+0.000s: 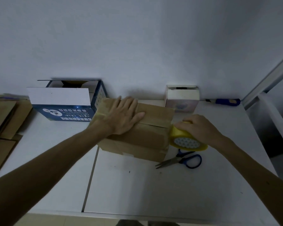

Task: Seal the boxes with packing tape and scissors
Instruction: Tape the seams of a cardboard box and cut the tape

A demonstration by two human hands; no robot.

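Left hand (122, 115) lies flat, fingers straight, pressing the brown box (137, 132) mid-worktop (137, 185). Right hand (198, 128) grips the yellow tape roll (185, 139) at the box's right end, seam running left-right. Scissors (181, 160) sit just below, nearest the right hand.

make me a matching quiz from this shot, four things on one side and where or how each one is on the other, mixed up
Things
1 brown box
2 tape roll
3 scissors
4 blue box

States
a blue handles, lying on the table
b gripped by the right hand
c flaps open, by the wall
d under the flat left hand

Pairs: 1-d, 2-b, 3-a, 4-c
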